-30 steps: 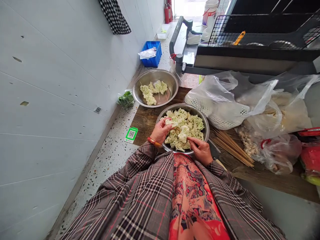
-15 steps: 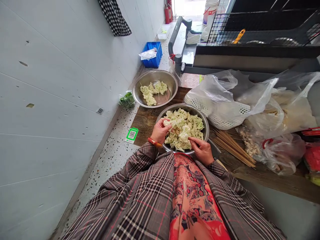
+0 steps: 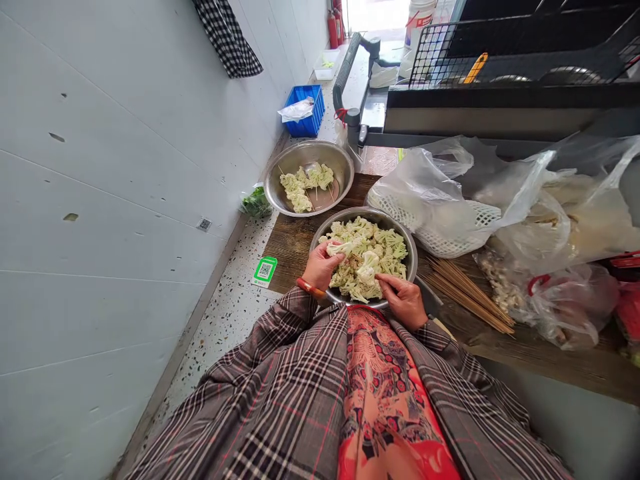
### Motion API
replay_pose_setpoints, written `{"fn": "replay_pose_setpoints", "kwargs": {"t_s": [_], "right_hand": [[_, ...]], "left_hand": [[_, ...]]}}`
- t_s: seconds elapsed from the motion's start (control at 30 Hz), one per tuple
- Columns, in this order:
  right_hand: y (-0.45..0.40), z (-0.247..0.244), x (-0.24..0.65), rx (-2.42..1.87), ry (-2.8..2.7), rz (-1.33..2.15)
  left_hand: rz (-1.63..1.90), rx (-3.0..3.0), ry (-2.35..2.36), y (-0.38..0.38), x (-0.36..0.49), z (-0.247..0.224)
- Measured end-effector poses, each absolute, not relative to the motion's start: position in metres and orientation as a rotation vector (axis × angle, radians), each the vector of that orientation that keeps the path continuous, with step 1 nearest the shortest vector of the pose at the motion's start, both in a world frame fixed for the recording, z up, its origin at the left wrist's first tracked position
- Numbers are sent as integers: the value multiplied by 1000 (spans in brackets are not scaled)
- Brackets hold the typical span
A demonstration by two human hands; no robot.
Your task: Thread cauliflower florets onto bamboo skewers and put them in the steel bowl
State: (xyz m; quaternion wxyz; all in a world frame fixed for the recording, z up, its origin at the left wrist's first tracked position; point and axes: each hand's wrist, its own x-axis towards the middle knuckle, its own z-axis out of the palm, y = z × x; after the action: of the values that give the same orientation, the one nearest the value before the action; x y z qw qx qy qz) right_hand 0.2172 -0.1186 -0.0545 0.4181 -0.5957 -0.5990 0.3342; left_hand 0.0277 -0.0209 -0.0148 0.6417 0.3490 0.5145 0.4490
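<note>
A steel bowl (image 3: 413, 260) full of cauliflower florets (image 3: 393, 245) stands in front of my body. Over its left side, my left hand (image 3: 321, 265) pinches a pale floret (image 3: 341, 249) between thumb and fingers. My right hand (image 3: 404, 300) is closed at the bowl's right front, its fingertips beside another floret (image 3: 369, 265); a skewer there is too small to make out clearly. Behind and to the left, a second steel bowl (image 3: 280, 205) holds skewered cauliflower (image 3: 299, 190). Loose wooden skewers (image 3: 470, 295) lie on the dark table (image 3: 287, 248) to the right.
Plastic bags (image 3: 435, 193) cover the table's right side, one around a white perforated basket. A green code card (image 3: 265, 271) lies at the left edge. Bagged greens (image 3: 256, 201), a blue crate (image 3: 310, 120) and a grey handle (image 3: 347, 70) are farther back, beside the white wall.
The view has shifted slightly. Both hands stay over the bowl in nearly the same positions, with the floret still in my left fingers.
</note>
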Motion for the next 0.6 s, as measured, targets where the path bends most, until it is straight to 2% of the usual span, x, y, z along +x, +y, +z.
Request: {"fn": "replay_pose_setpoints", "kwargs": {"t_s": [0.3,0.6], "right_hand": [[-119,-54,218,-1488,-1531,798],[-114,-53,213,-1478,-1507,798]], "left_hand": [[1030,972,1268,-22,30,-13],[1030,882,1251,-21,34,-16]]}}
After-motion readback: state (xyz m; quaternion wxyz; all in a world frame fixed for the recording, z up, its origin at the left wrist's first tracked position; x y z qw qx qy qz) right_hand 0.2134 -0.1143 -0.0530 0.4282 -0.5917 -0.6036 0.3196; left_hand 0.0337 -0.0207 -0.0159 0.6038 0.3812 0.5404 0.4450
